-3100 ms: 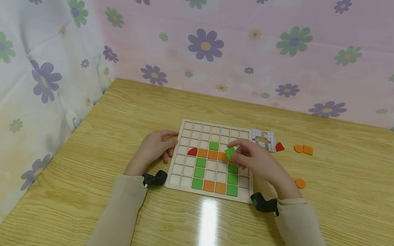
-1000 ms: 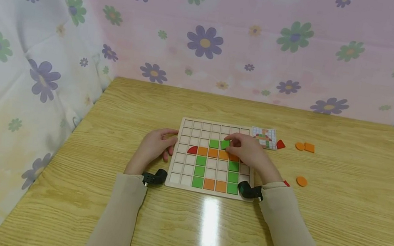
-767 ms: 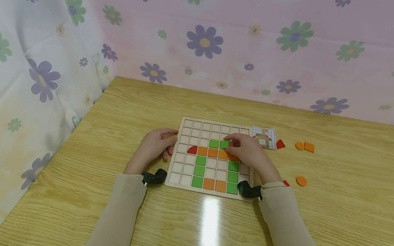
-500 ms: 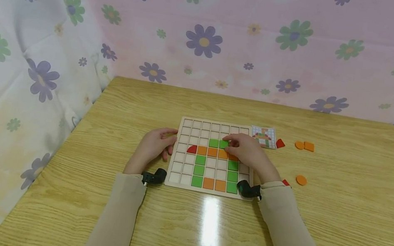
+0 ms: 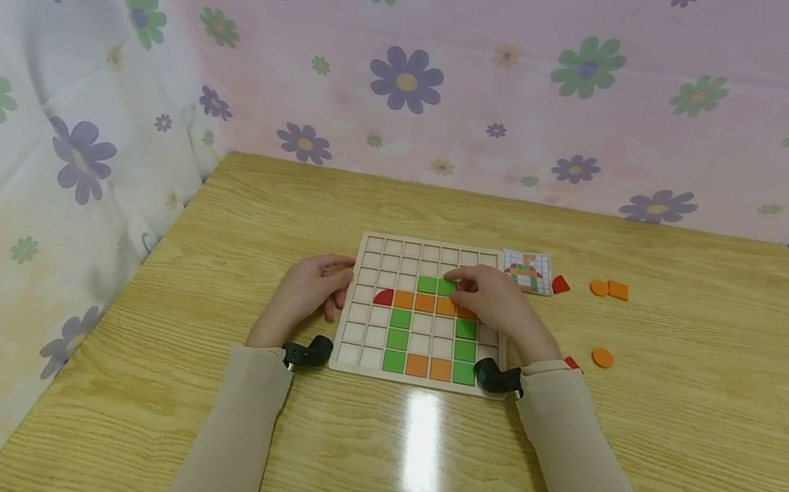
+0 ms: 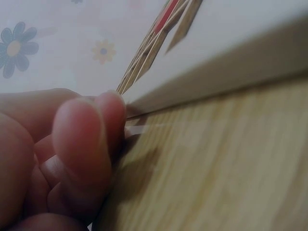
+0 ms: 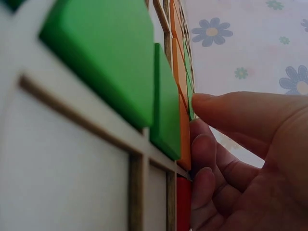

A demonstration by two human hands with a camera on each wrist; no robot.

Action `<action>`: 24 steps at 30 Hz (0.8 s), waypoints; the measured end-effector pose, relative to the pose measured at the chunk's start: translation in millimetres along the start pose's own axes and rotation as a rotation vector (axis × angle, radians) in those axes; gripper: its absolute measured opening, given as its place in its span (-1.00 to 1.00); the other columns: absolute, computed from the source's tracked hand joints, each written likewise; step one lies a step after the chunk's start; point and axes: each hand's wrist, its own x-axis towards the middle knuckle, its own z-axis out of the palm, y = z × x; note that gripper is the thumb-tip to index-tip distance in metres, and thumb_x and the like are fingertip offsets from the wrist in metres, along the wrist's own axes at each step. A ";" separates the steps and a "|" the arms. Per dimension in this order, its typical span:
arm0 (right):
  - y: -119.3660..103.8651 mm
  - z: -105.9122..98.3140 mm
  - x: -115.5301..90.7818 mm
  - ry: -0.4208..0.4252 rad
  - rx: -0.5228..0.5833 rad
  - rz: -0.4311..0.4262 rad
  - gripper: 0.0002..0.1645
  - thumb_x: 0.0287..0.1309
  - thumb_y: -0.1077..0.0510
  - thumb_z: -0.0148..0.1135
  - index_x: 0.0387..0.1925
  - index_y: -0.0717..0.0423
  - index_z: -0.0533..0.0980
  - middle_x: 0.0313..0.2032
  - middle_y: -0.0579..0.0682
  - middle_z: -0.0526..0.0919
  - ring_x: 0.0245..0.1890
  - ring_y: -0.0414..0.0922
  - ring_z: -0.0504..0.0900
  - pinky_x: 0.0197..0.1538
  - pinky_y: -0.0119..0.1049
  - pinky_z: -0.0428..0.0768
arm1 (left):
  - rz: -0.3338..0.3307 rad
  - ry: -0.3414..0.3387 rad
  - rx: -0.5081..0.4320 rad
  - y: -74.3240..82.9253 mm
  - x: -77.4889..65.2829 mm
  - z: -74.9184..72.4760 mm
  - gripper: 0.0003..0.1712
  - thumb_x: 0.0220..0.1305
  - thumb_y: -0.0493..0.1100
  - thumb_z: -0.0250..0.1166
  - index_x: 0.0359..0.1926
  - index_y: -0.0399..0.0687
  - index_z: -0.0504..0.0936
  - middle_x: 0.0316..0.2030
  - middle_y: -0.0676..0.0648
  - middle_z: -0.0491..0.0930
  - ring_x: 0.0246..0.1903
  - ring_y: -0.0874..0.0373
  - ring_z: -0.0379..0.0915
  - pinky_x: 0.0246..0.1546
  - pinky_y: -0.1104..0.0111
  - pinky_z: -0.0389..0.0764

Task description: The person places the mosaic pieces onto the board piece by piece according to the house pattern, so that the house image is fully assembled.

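Note:
A wooden grid board (image 5: 357, 333) lies flat, with green and orange square tiles and a red quarter-round piece (image 5: 384, 297) in its cells. My right hand (image 5: 503, 302) reaches over its right side, index finger and thumb at opposite edges of a green square tile (image 5: 446, 288). That tile sits in the cell beside another green tile (image 5: 427, 284), above the orange row. In the right wrist view a red piece (image 7: 183, 207) shows at the row's right end, under my hand. My left hand (image 5: 308, 289) rests at the board's left edge, fingertips touching it, fingers loosely bent.
A printed pattern card (image 5: 527, 273) lies against the board's top right corner, a red piece (image 5: 560, 285) beside it. Farther right are an orange disc (image 5: 599, 287) and an orange square (image 5: 618, 290). Another orange disc (image 5: 602, 358) lies nearer; a red piece (image 5: 572, 362) peeks out by my right sleeve.
My right hand has moved left with the green tile and set it level in the cell beside the other green one. Its fingers remain there. The left hand has stayed at the board's edge.

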 end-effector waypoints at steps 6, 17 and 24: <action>-0.4 -3.2 -0.8 0.025 0.058 -0.009 -0.64 0.18 0.04 0.06 0.02 -0.05 0.48 -0.22 0.00 0.50 -0.27 -0.04 0.42 -0.20 -0.18 0.41 | -0.008 0.001 -0.012 0.4 -0.5 -0.1 -0.63 0.25 -0.01 0.12 0.09 0.14 0.45 -0.62 -0.15 0.54 -0.75 -0.02 0.44 -0.61 0.24 0.49; -0.3 -34.9 -21.2 -0.001 0.248 -0.048 -0.52 0.17 -0.16 0.03 0.08 -0.09 0.42 -0.21 0.05 0.55 -0.32 0.02 0.51 -0.26 -0.10 0.51 | -0.008 -0.002 -0.016 -3.0 2.5 1.8 -0.63 0.25 0.00 0.11 0.08 0.15 0.46 -0.62 -0.15 0.54 -0.75 -0.02 0.44 -0.61 0.25 0.49; -5.8 -49.4 -39.2 0.046 0.247 -0.033 -0.57 0.14 -0.24 0.01 0.02 -0.26 0.42 -0.20 0.04 0.55 -0.29 0.04 0.49 -0.21 -0.05 0.48 | -0.004 -0.003 0.006 -1.4 1.7 -0.4 -0.61 0.26 0.02 0.10 0.10 0.16 0.44 -0.62 -0.14 0.54 -0.74 -0.03 0.45 -0.59 0.25 0.49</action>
